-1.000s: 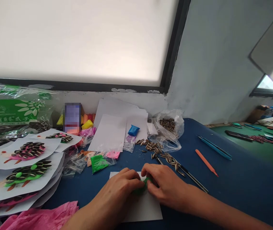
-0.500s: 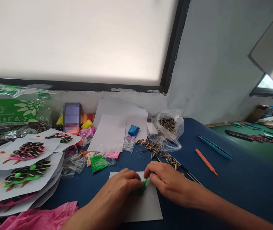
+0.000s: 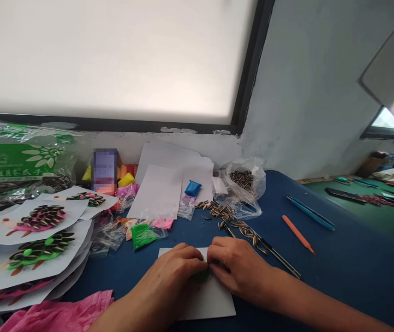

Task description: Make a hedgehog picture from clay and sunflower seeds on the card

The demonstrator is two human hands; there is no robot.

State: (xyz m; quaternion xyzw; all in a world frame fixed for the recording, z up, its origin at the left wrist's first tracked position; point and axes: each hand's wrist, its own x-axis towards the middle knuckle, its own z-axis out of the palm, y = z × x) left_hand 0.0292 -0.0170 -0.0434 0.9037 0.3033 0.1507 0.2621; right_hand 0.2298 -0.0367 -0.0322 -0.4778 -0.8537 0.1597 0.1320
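White paper (image 3: pixel 219 304) bears green clay (image 3: pixel 202 276), seemingly beneath the fingers (image 3: pixel 196 266).

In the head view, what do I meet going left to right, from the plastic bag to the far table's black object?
Green-printed clear plastic bag → black-framed rectangular screen → left hand → right hand → slim orange pen-like tool → long black object.

Sheet (image 3: pixel 216 299): paper, matt, smooth. Tabletop (image 3: pixel 342 272): smooth, with a low sheen. Cloth (image 3: pixel 62 314): soft-looking textile, matt, rough-napped. Green packet (image 3: pixel 143 236): thin plastic film, glossy. Seed bag (image 3: pixel 259 179): clear plastic, crinkled, shiny. Orange stick (image 3: pixel 297 233): looks like plastic, smooth. Wall (image 3: pixel 304 97): matt, roughly patched along the window frame (image 3: pixel 250 60).
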